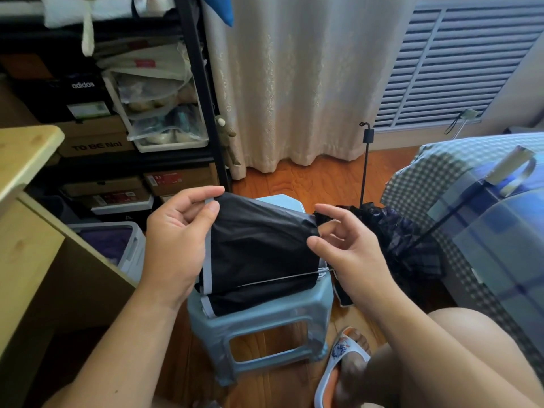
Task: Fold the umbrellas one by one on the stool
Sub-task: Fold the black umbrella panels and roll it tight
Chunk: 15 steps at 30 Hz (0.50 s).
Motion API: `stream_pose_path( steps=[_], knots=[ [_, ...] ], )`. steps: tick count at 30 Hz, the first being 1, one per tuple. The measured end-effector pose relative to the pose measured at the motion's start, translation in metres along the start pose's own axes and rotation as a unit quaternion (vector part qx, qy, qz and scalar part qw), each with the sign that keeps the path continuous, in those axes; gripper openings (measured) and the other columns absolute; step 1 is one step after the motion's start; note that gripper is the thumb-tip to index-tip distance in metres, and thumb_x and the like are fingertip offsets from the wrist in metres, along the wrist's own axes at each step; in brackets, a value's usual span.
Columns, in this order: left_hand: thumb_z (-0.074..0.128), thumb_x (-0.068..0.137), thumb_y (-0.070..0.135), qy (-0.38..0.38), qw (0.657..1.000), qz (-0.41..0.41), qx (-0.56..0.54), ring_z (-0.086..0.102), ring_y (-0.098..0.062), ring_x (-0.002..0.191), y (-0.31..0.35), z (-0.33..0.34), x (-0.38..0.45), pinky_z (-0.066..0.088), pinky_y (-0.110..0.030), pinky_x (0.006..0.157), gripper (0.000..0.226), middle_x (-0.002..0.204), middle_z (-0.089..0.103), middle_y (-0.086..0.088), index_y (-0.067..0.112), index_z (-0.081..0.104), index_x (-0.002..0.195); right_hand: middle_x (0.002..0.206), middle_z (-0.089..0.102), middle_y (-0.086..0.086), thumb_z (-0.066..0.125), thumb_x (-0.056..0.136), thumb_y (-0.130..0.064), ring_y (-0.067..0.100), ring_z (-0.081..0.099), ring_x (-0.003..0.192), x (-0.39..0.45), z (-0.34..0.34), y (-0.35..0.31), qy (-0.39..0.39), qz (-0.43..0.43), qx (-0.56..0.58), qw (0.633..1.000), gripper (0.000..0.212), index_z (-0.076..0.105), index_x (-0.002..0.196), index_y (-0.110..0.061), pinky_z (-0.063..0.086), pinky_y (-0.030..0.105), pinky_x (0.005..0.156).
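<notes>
A black umbrella (262,248) with a grey-edged canopy hangs over the light blue plastic stool (265,313), its thin metal rib showing along the lower fold. My left hand (179,231) pinches the grey hem at the canopy's top left corner. My right hand (347,245) pinches the fabric at the canopy's right edge between thumb and fingers. A second dark patterned umbrella (406,237) leans collapsed against the bed, its black shaft (365,172) pointing up. A blue-toned umbrella (485,219) lies on the bed at the right.
A wooden desk (26,178) stands at the left, a black rack (203,92) with shoe boxes behind it. The checked bed (435,160) fills the right. My knee (459,357) and slippered foot (347,360) sit beside the stool on the wood floor. Curtains hang behind.
</notes>
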<state>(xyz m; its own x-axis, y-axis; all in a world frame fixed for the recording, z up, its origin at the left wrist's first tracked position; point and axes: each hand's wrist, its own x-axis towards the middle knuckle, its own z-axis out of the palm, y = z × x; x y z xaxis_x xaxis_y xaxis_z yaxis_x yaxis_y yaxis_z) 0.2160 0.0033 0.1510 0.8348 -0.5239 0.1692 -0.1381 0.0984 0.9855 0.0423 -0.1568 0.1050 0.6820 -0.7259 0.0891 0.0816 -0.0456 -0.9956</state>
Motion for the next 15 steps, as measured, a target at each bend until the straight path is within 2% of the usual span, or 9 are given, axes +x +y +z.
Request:
stream_pose_path(
  steps=[4, 7, 10, 13, 15],
  knots=[
    [0.061, 0.098, 0.000, 0.015, 1.000, -0.006, -0.010, 0.074, -0.023, 0.102, -0.0021, -0.0022, 0.0014, 0.056, -0.048, 0.097, 0.031, 0.098, 0.079, -0.005, 0.026, 0.077, 0.099, 0.081, 0.066, -0.006, 0.073, 0.086, 0.011, 0.017, 0.067, 0.083, 0.0003, -0.0002, -0.0014, 0.055, -0.065, 0.032, 0.996, 0.043, 0.073, 0.109, -0.025, 0.057, 0.031, 0.085],
    [0.060, 0.099, 0.000, 0.016, 1.000, -0.001, -0.008, 0.074, -0.022, 0.102, -0.0007, -0.0020, 0.0010, 0.058, -0.039, 0.093, 0.028, 0.097, 0.079, -0.002, 0.023, 0.076, 0.101, 0.088, 0.069, -0.004, 0.074, 0.087, 0.009, 0.015, 0.069, 0.084, -0.0007, 0.0017, 0.0028, 0.044, -0.081, 0.006, 0.996, 0.043, 0.073, 0.113, -0.024, 0.056, 0.027, 0.085],
    [0.060, 0.099, 0.000, 0.004, 1.000, 0.003, -0.006, 0.074, -0.021, 0.101, 0.0006, -0.0022, 0.0003, 0.058, -0.042, 0.092, 0.027, 0.098, 0.079, -0.004, 0.022, 0.075, 0.102, 0.089, 0.073, -0.004, 0.076, 0.085, 0.008, 0.009, 0.069, 0.081, -0.0022, 0.0056, 0.0009, 0.049, -0.087, -0.018, 0.995, 0.041, 0.076, 0.109, -0.025, 0.056, 0.022, 0.081],
    [0.060, 0.099, 0.002, -0.006, 1.000, 0.012, 0.012, 0.074, -0.019, 0.101, -0.0001, -0.0014, -0.0010, 0.058, -0.044, 0.090, 0.028, 0.099, 0.079, -0.002, 0.025, 0.076, 0.102, 0.091, 0.077, -0.005, 0.073, 0.085, 0.012, 0.010, 0.070, 0.079, 0.0011, 0.0035, -0.0032, 0.077, -0.068, 0.027, 0.994, 0.043, 0.077, 0.103, -0.026, 0.059, 0.024, 0.079],
    [0.061, 0.099, 0.002, -0.005, 1.000, 0.013, 0.012, 0.074, -0.018, 0.099, -0.0003, -0.0004, -0.0018, 0.059, -0.043, 0.087, 0.028, 0.097, 0.079, -0.001, 0.025, 0.076, 0.101, 0.106, 0.078, -0.003, 0.071, 0.087, 0.012, 0.016, 0.070, 0.080, 0.0016, 0.0035, -0.0031, 0.080, -0.056, 0.044, 0.994, 0.047, 0.076, 0.110, -0.028, 0.061, 0.033, 0.084]
  ],
)
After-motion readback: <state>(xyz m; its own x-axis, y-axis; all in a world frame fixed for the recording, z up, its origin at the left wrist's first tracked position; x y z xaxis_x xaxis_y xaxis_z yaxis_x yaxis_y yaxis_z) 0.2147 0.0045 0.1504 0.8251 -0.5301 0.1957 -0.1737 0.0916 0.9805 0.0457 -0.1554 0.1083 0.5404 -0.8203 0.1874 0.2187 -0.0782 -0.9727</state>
